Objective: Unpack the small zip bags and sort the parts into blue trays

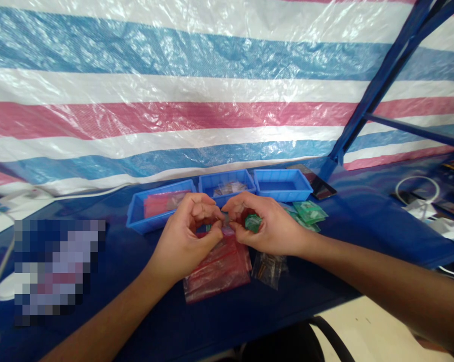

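Observation:
My left hand (191,234) and my right hand (267,223) meet over the middle of the blue table, both closed in a pinch. Between their fingertips is a small clear plastic bag (227,224), its contents too small to make out. Below them lie red plastic bags (221,271). Just right of these sits a clear bag with small brownish parts (269,269). Green bags (310,212) lie beyond my right wrist, and a bit of green shows through the gap in my right hand.
Behind my hands stand three blue trays: the left (136,213) holds red bags, the middle (208,183) clear bags, the right (282,186) shows nothing inside. A dark flat device (323,188) lies beside them. White cables (418,183) are at the right, a blue frame post behind.

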Available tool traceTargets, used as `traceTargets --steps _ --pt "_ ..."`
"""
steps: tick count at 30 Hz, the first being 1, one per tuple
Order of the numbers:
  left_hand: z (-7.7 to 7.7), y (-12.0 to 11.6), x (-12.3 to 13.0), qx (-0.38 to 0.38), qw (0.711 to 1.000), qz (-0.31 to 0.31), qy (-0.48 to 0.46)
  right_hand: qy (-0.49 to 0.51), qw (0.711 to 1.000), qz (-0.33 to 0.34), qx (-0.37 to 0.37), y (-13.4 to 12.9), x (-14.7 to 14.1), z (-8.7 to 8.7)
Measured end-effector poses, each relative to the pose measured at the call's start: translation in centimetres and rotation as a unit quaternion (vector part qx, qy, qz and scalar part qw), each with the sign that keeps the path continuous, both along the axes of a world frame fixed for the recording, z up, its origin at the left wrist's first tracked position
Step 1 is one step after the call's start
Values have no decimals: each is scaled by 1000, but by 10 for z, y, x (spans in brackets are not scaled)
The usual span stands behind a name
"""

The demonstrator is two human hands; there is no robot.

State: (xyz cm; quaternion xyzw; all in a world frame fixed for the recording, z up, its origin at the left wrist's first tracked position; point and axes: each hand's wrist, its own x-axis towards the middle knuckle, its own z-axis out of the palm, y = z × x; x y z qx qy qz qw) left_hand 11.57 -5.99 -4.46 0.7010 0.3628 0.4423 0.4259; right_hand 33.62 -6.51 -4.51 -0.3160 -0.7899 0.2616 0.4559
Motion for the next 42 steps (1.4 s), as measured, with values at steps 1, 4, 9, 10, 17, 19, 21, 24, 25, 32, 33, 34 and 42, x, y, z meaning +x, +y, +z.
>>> traceTargets --steps 1,4,9,10,17,19,21,24,25,32,33,34,42 --pt "0 0 0 -1 1000 3 0 2 1000 -1 -2 0 0 0" --pt "1 0 1 5 1000 11 -1 6 1000 2 -11 1 0 -1" --pt "3 -1 1 14 1000 -5 -7 6 1000 11 -16 0 -1 -2" --pt "3 0 1 15 1000 -7 -8 3 1000 11 -14 0 0 -2" --pt "3 7 -4 -34 997 4 -70 -38 994 14 100 4 8 5" --pt "5 7 -5 -54 995 15 -87 -53 988 17 142 7 10 4" --pt "6 7 -6 -69 993 15 -98 -61 984 13 168 9 11 1" --pt "6 6 -7 -82 992 8 -99 -61 981 4 182 11 11 -1" --pt "7 6 -7 -89 991 2 -96 -61 982 1 181 11 10 -1" --pt "13 1 -6 -75 996 -29 -49 -23 996 4 91 8 10 5" --pt "12 2 -5 -69 996 -25 -42 -14 998 5 63 8 10 4" --pt "12 2 -5 -67 997 -19 -36 -4 999 6 36 8 10 3" --pt "6 6 -5 -64 997 2 -46 12 1000 14 6 6 9 1"
